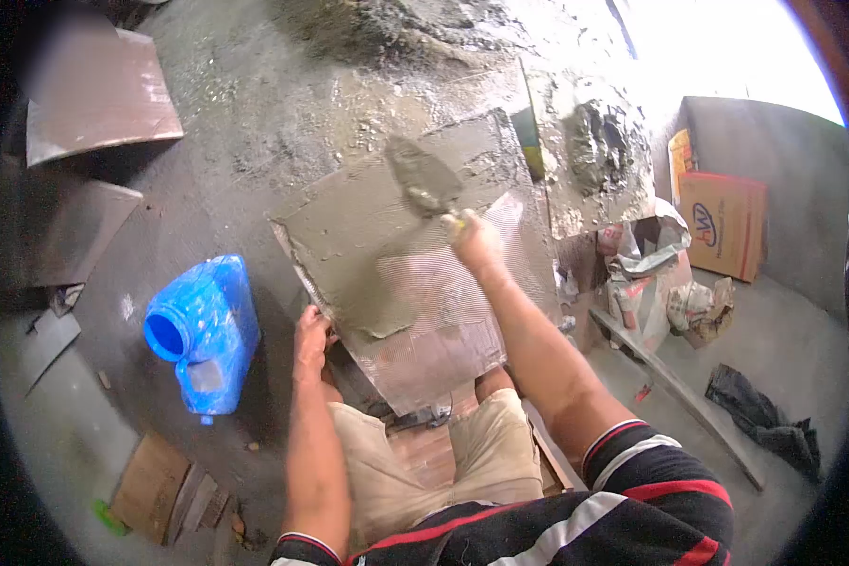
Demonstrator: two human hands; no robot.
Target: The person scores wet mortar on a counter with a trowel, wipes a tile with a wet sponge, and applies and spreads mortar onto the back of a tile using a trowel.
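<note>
My right hand is closed around the handle of a trowel, whose grey, mortar-smeared blade rests over a large tile. Wet mortar covers the far and left part of that tile. Bare ribbed backing shows on its near and right part. At the tile's left edge, my left hand grips the rim with its fingers curled, partly hidden under the edge. The tile lies tilted above my knees.
A cut-open blue plastic jug stands on the left. Tiles lie at the upper left. More mortar sits on a board at the right. A cardboard box, crumpled bags, a long bar and dark cloth are further right.
</note>
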